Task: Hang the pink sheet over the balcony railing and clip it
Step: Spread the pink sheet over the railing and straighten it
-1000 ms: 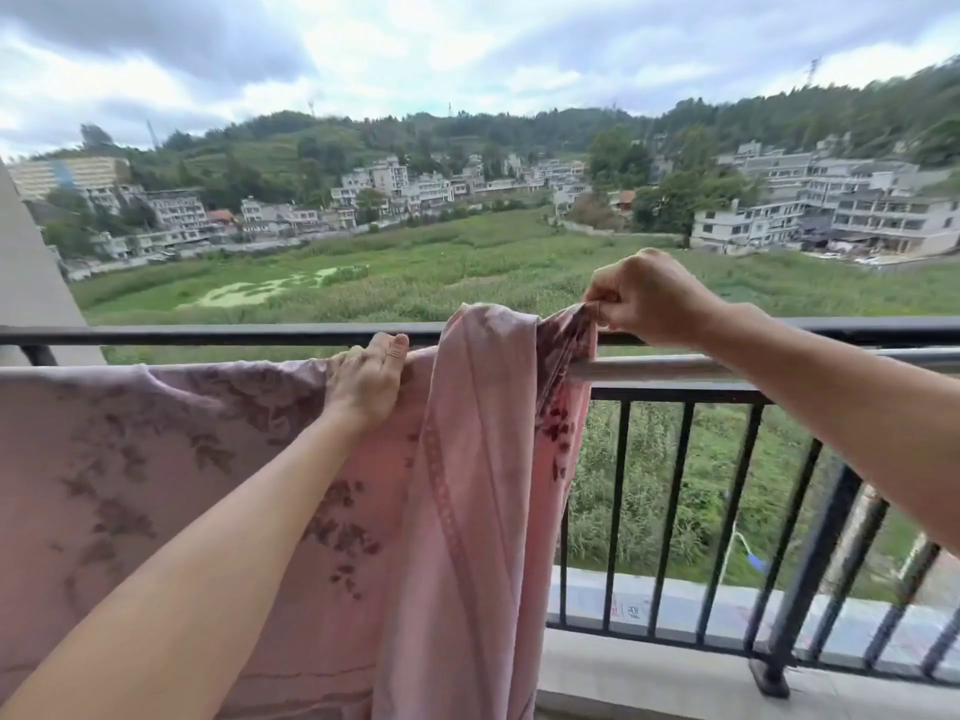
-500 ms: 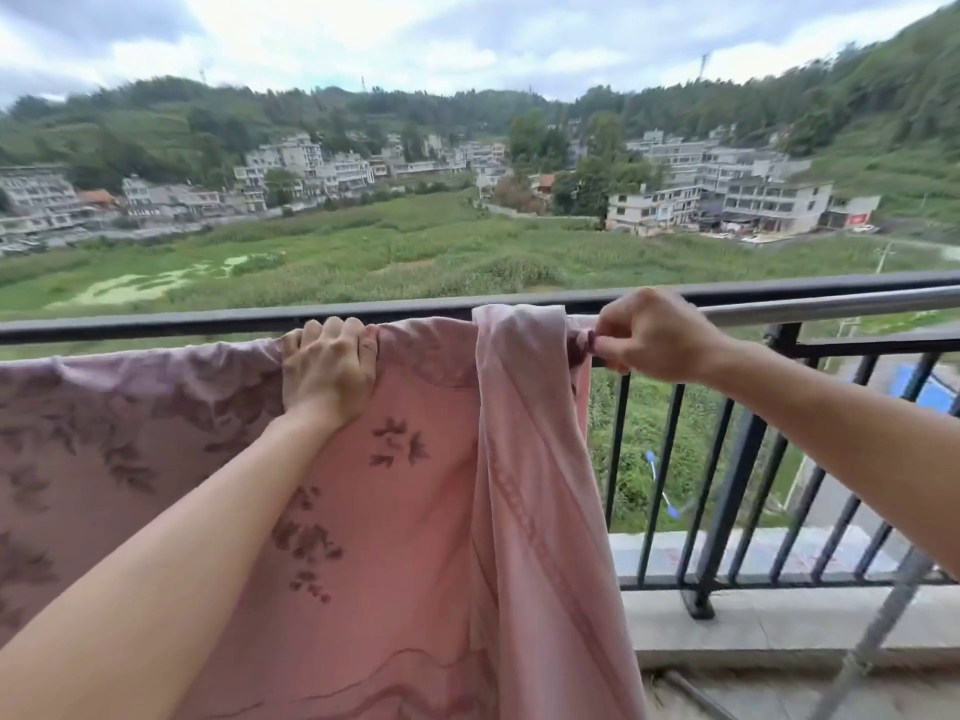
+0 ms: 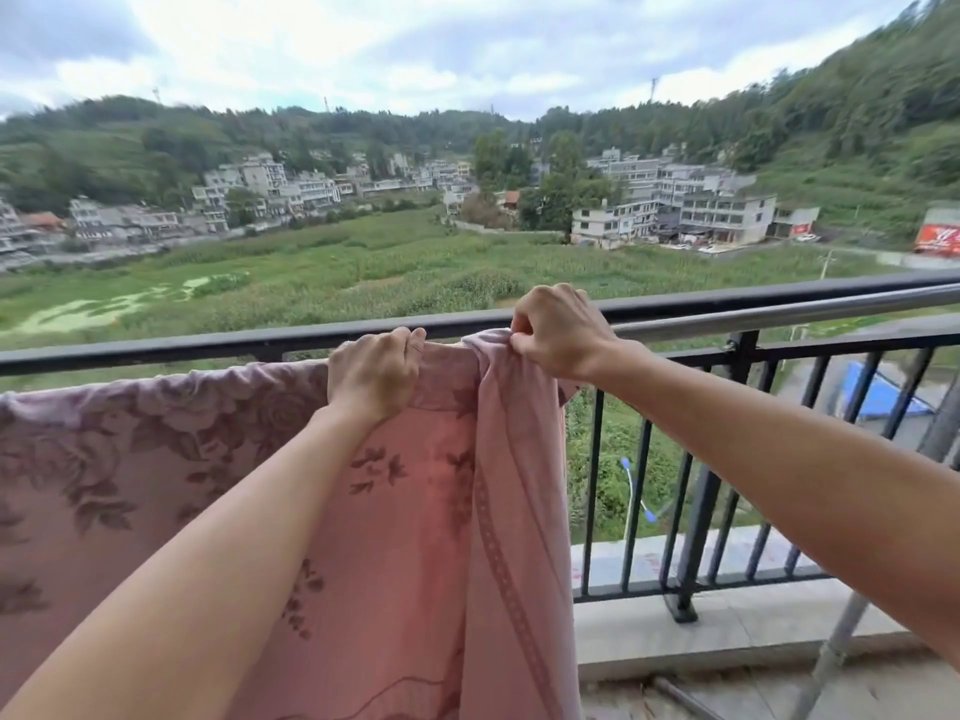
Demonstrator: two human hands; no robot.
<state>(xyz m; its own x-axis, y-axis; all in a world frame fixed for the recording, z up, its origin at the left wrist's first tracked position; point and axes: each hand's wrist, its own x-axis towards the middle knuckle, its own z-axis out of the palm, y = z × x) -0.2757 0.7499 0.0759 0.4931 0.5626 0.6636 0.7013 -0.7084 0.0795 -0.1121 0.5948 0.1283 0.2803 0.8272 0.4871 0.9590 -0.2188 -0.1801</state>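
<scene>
Beyond the balcony railing [image 3: 779, 304] lie green fields. Draped over a rail, the pink sheet [image 3: 405, 537] is gripped at its top edge by the left hand [image 3: 375, 374], while the right hand [image 3: 558, 332] pinches its bunched corner.

Pink cotton sheet [image 3: 156, 485] printed with darker mauve roses and leaves; black metal balcony railing [image 3: 701, 491]; silver rail [image 3: 779, 317].
</scene>
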